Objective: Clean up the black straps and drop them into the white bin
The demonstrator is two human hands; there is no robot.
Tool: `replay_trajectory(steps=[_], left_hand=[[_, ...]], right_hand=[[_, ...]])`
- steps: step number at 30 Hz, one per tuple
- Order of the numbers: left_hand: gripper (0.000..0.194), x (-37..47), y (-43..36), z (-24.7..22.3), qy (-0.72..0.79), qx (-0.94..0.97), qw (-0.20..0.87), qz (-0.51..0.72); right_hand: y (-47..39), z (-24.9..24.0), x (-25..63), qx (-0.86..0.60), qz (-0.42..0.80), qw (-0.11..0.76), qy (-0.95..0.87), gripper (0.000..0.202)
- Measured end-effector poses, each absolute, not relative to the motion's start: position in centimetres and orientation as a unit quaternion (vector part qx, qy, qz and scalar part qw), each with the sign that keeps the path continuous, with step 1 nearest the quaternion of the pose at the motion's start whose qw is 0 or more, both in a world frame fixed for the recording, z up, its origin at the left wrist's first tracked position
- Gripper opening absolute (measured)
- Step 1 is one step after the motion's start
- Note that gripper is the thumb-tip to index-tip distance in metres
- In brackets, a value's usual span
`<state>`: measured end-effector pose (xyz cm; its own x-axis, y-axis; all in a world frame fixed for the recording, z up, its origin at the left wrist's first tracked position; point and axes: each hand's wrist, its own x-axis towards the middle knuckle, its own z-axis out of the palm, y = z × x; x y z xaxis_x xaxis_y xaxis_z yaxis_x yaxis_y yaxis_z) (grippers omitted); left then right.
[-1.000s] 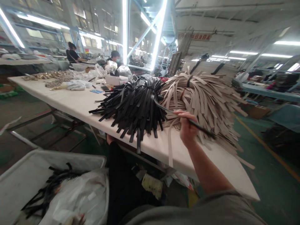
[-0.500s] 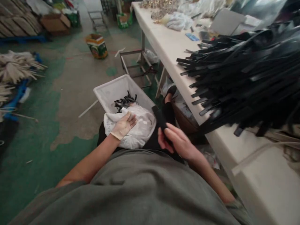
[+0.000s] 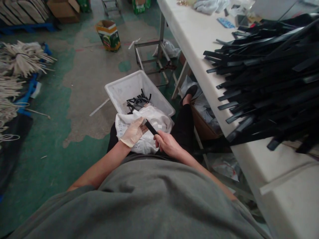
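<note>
My right hand (image 3: 168, 143) is closed around a flat black strap (image 3: 151, 127), its end pointing up and left toward my other hand. My left hand (image 3: 134, 131) wears a pale thin glove. Its thumb and fingers are bent together at the strap's tip; a small greyish thing may be between them, but I cannot make it out. Beneath both hands a white plastic sack (image 3: 156, 118) lies over my lap. Its far side reaches into a white plastic bin (image 3: 122, 87), where short black strap pieces (image 3: 138, 101) lie.
A big pile of black straps (image 3: 269, 79) overhangs the edge of the white table (image 3: 194, 43) on my right. Metal frames (image 3: 149, 61) stand beyond the bin. A green and yellow box (image 3: 108, 36) sits on the floor. Bundles of pale cord (image 3: 23, 63) lie at left.
My right hand has moved left with the black strap, bringing its end to my left hand. The view has shifted, so the bin and table appear farther right.
</note>
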<state>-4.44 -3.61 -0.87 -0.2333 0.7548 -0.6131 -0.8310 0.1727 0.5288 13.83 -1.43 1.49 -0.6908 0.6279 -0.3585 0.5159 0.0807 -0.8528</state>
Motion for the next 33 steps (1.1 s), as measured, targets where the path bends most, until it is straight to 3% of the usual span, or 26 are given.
replay_trajectory(steps=[15, 23, 28, 33], left_hand=[[0.012, -4.1, -3.5, -1.4, 0.470, -0.036, 0.617, 0.629], [0.007, -2.9, -3.8, -2.4, 0.432, -0.050, 0.683, 0.587], [0.020, -4.0, -4.2, -1.7, 0.402, -0.075, 0.722, 0.559], [0.019, -5.1, -4.5, -1.9, 0.402, -0.066, 0.752, 0.517]], right_hand=[[-1.2, 0.1, 13.6, -0.416, 0.527, 0.023, -0.741, 0.019], [-0.2, -0.7, 12.5, -0.381, 0.599, 0.086, -0.699, 0.021], [-0.3, -0.5, 12.6, -0.379, 0.518, 0.091, -0.761, 0.020], [-0.3, 0.1, 12.9, -0.342, 0.427, 0.056, -0.835, 0.017]])
